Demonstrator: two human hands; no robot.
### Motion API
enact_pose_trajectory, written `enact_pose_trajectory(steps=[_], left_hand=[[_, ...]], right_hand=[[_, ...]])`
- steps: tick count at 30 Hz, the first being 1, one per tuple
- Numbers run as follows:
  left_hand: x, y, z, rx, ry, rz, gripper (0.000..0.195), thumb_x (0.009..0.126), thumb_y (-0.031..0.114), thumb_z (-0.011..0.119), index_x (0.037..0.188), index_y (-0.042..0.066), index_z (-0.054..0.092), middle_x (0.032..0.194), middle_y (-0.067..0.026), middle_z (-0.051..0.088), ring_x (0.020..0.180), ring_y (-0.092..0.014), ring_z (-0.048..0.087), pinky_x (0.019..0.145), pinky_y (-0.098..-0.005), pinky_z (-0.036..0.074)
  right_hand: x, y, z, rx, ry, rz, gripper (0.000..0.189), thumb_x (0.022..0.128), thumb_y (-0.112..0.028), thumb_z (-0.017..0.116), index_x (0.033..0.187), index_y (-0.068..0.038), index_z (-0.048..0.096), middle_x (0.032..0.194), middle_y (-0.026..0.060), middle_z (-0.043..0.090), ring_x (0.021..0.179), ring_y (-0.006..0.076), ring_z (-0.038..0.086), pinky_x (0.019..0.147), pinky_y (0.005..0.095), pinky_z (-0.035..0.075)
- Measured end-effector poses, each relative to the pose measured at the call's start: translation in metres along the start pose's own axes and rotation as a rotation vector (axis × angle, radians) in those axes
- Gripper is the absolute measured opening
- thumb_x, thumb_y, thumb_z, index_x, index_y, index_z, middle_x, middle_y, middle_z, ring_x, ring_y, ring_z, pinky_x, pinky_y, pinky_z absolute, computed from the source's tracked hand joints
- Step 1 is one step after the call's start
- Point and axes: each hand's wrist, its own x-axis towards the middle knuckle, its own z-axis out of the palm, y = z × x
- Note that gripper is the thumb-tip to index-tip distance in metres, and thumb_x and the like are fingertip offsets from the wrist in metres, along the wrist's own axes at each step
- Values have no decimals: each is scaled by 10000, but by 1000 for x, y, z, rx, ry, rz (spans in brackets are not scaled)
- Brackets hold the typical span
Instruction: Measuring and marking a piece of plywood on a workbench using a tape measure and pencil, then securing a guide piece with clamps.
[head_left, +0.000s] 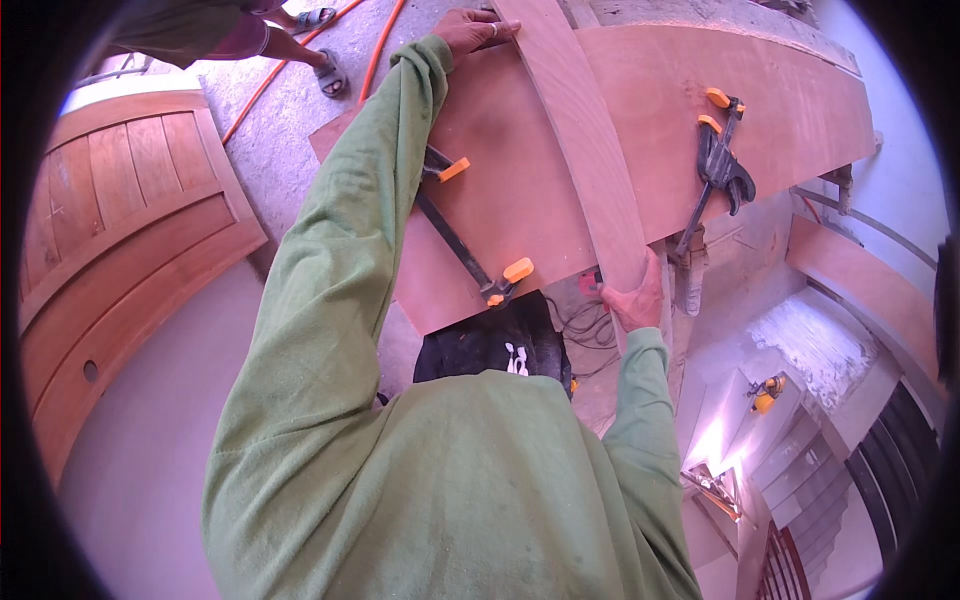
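A long narrow plywood strip (577, 120) lies crosswise over a larger reddish plywood sheet (502, 127). Near its far end, my left hand (474, 31) reaches the strip's left edge with the fingertips, a ring on one finger; its grip there is hard to make out. My right hand (637, 296) grips the near end, thumb and fingers around the edges. Two bar clamps with orange pads rest on the sheet: one bar clamp (457, 240) by my left forearm, the other bar clamp (718, 165) to the right of the strip, over the sheet's edge.
A panelled wooden door (127, 180) leans at left. Another person's sandalled foot (330, 75) stands near an orange hose (259, 97). Dark cable (585, 322) lies on the floor below the sheet. A staircase (795, 450) descends at lower right, with a yellow tool (766, 395) on it.
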Motion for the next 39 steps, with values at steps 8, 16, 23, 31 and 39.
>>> enact_pose_trajectory(steps=[8, 16, 23, 31, 39], left_hand=[[19, -16, 1, -125, 25, -1, 283, 790, 167, 711, 998, -17, 655, 912, -61, 669, 832, -128, 640, 789, -230, 509], [19, -15, -3, 185, 103, 65, 507, 668, 331, 757, 1020, -17, 649, 1010, -152, 656, 956, -240, 615, 876, -328, 460], [-30, 35, 24, 384, 297, 36, 584, 665, 334, 758, 1096, -24, 595, 945, -167, 663, 890, -261, 634, 858, -348, 472], [-65, 73, 112, -56, 155, 399, 848, 634, 380, 800, 1241, -38, 382, 1046, -180, 594, 959, -286, 590, 898, -396, 445], [-57, 65, 217, 180, 475, 87, 852, 790, 367, 677, 1409, 76, 168, 1148, -237, 553, 1025, -375, 572, 879, -393, 453]], right_hand=[[0, 9, 0, -46, 5, 10, 892, 516, -212, 783, 1283, -43, 361, 1198, 177, 473, 1135, 332, 462, 962, 411, 372], [-1, 8, 3, -66, 13, 20, 951, 473, -256, 765, 1303, -67, 340, 1214, 175, 468, 1155, 345, 446, 954, 502, 337], [-9, -6, -10, -265, -61, 97, 1087, 488, -366, 799, 1382, -109, 235, 1287, 171, 431, 1199, 339, 419, 948, 586, 291], [-47, -11, -27, -268, 171, 130, 1117, 490, -483, 808, 1387, -99, 264, 1331, 177, 396, 1240, 340, 366, 979, 568, 262], [-108, 12, -23, -37, 396, 121, 828, 581, -419, 785, 1222, -11, 458, 1196, 202, 477, 1102, 353, 474, 940, 469, 364]])
